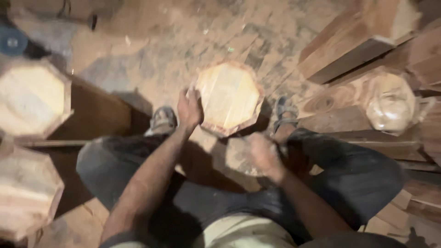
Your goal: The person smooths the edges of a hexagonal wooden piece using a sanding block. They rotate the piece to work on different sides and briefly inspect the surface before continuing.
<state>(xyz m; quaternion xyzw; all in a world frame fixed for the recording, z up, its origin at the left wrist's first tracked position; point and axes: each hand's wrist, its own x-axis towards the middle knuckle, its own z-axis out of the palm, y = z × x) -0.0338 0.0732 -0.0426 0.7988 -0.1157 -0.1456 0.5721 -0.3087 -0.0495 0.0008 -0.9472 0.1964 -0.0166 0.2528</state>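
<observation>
Octagonal pale wooden block [228, 97], cut face up, reddish-brown rim; stands on the sawdust-covered wooden floor [151, 41] between the person's two feet, near the middle of the head view.

Left hand [189, 109]: fingers curled over the left edge of the octagonal block, gripping its rim; forearm runs down toward the lower left.

Right hand [264, 154]: blurred, closed loosely in a fist just below the block's lower right edge. Whether it holds anything cannot be told; it does not clearly touch the block.

Left foot in a dusty sandal [161, 120]: just beside the block's left side. Right foot in a sandal [285, 112]: just beside its right side. Dark trousers [358, 174] cover both bent knees below.

Second octagonal wooden block [31, 97]: at the left edge of the floor, well apart from the held one. Third octagonal wooden block [25, 193]: at the lower left corner, just below the second.

Rounded pale carved wood piece [390, 103]: at the right edge, resting among stacked timber. Squared reddish timber beam [353, 39]: upper right corner, tilted, above the carved piece.

Blue round object [11, 42]: upper left corner, too blurred to identify.
</observation>
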